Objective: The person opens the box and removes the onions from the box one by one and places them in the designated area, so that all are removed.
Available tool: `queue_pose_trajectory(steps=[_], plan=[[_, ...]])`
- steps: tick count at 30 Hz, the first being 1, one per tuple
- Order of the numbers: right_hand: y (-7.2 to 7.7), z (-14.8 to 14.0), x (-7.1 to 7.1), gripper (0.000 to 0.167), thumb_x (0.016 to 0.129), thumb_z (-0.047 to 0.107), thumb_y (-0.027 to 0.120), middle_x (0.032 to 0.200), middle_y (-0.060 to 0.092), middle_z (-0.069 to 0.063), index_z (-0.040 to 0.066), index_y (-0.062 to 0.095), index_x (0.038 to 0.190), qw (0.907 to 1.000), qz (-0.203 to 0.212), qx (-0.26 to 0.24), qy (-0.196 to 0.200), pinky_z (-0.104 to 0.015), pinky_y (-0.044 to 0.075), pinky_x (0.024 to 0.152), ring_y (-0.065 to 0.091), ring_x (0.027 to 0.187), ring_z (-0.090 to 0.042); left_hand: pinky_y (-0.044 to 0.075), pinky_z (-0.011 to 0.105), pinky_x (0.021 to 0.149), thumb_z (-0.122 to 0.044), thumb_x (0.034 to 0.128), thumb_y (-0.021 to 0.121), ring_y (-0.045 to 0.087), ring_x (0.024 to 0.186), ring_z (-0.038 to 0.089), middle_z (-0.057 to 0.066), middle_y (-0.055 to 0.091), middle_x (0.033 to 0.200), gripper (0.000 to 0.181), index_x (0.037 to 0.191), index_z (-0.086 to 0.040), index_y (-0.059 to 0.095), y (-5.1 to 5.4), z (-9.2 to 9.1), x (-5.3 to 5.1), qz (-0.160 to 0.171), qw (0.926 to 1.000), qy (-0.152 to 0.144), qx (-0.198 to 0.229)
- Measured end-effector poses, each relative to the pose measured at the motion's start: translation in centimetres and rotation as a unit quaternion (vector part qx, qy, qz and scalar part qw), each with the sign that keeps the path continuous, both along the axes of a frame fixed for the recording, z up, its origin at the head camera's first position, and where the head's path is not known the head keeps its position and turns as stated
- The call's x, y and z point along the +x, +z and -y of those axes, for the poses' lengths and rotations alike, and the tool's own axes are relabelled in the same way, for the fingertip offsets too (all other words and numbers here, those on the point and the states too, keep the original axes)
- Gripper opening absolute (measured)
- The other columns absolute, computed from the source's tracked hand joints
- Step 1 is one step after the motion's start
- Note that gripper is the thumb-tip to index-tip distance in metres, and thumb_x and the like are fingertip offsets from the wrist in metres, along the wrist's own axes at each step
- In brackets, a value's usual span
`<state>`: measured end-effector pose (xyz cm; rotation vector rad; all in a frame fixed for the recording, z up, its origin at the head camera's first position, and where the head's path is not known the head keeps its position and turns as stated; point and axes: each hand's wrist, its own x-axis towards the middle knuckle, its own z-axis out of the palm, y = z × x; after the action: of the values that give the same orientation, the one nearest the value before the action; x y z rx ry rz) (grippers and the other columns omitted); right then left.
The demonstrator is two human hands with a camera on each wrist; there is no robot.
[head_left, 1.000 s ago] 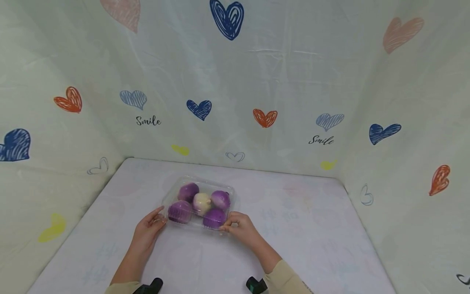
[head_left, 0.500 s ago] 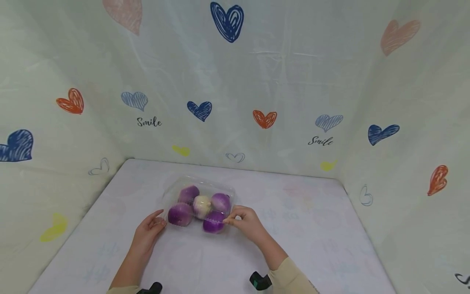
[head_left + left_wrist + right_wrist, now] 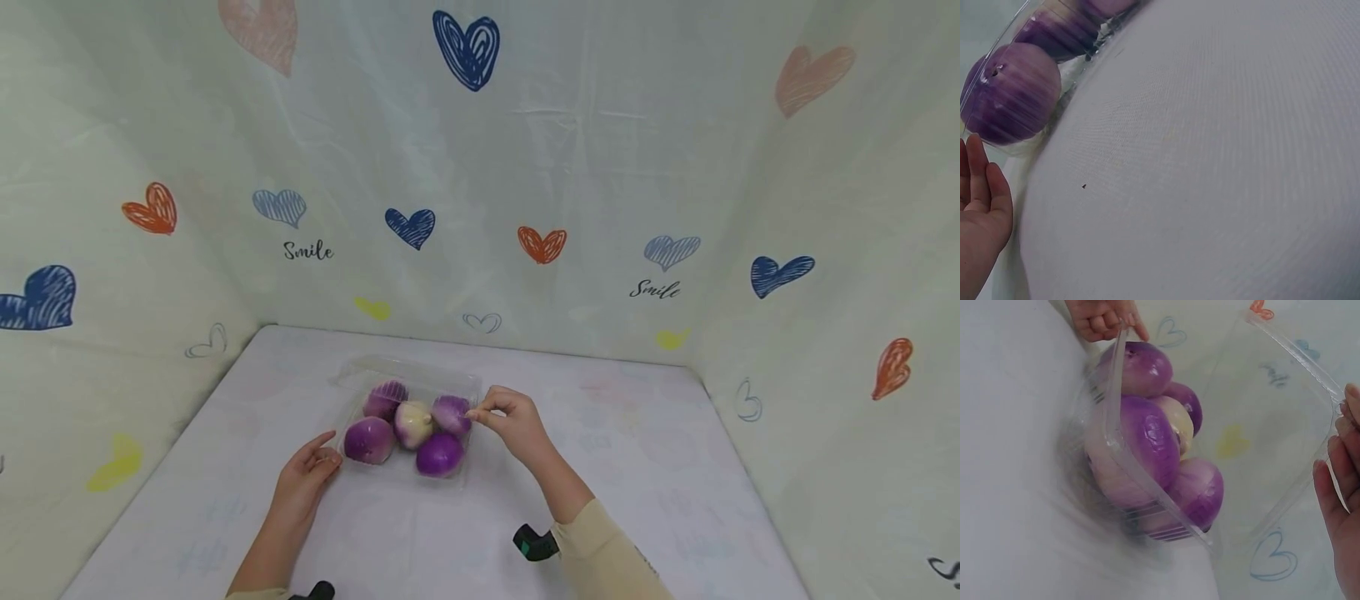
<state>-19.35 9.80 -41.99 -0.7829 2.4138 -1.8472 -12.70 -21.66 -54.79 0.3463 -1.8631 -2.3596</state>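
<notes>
A clear plastic clamshell box (image 3: 1114, 394) sits on the table with several purple onions (image 3: 368, 440) in it, one of them mostly pale yellow (image 3: 413, 423). Its see-through lid (image 3: 1294, 353) stands partly raised, hinged at the far side. At the lid's near right corner, my right hand (image 3: 517, 425) pinches the edge between thumb and fingers. My left hand (image 3: 300, 479) rests with loosely bent fingers against the box's left side; in the left wrist view its fingertips (image 3: 977, 140) reach the box wall beside an onion. The lid's outline is faint in the head view.
The white table (image 3: 615, 467) extends on both sides and in front of the box. A pale cloth with printed hearts (image 3: 542, 245) hangs behind and at both sides. Black wrist devices (image 3: 536, 542) show near both sleeves.
My right hand has lifted up and away from the box's front right corner, swinging the lid open toward the back. My left hand has stayed at the left side.
</notes>
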Motion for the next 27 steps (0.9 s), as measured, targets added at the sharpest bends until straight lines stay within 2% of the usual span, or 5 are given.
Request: queue_pose_trajectory(steps=[5,12,16,22,27], plan=[[0.5,0.0,-0.8,0.009,0.085,-0.002,0.072,0.071,0.058,0.0,-0.009,0.07,0.079,0.9996,-0.01,-0.023,-0.012,-0.031,0.049,0.08,0.055,0.073,-0.006,0.05,0.019,0.082,0.002,0.0943,0.06,0.057,0.086,0.004,-0.005,0.058,0.09,0.056,0.143,0.01,0.033,0.2,0.0,-0.1,0.007,1.0,0.002,-0.002],[0.4,0.1,-2.2,0.008,0.084,-0.008,0.07,0.071,0.056,0.003,-0.013,0.067,0.079,0.9945,-0.036,-0.092,-0.035,-0.021,0.049,0.075,0.053,0.071,-0.007,0.049,0.019,0.083,0.004,0.0931,0.06,0.058,0.085,0.004,-0.006,0.058,0.089,0.044,0.135,-0.002,0.048,0.4,-0.4,0.1,0.02,0.9996,0.02,0.007],[0.4,0.2,-2.8,0.009,0.085,-0.008,0.069,0.076,0.057,0.001,-0.014,0.065,0.08,0.9904,-0.047,-0.121,-0.048,-0.02,0.049,0.075,0.054,0.075,-0.007,0.05,0.019,0.082,0.005,0.0932,0.058,0.058,0.085,0.004,-0.006,0.059,0.089,0.046,0.137,0.004,0.045,0.4,-0.6,0.1,0.012,0.9997,0.02,0.01],[0.5,0.5,-3.3,0.01,0.087,-0.006,0.068,0.086,0.064,-0.007,-0.014,0.064,0.091,0.9891,-0.044,-0.121,-0.071,-0.021,0.05,0.079,0.059,0.083,-0.006,0.05,0.018,0.082,0.006,0.0931,0.058,0.058,0.085,0.004,-0.006,0.059,0.089,0.047,0.138,0.004,0.044,0.3,-0.7,0.1,0.01,0.9997,0.022,0.007],[0.8,0.7,-4.0,0.012,0.086,-0.007,0.068,0.092,0.065,-0.018,-0.014,0.063,0.095,0.9868,-0.052,-0.13,-0.081,-0.023,0.05,0.083,0.06,0.085,-0.006,0.049,0.017,0.081,0.006,0.093,0.058,0.058,0.084,0.004,-0.006,0.059,0.088,0.039,0.128,-0.012,0.055,0.1,-0.5,0.2,0.007,0.9995,0.025,0.017]])
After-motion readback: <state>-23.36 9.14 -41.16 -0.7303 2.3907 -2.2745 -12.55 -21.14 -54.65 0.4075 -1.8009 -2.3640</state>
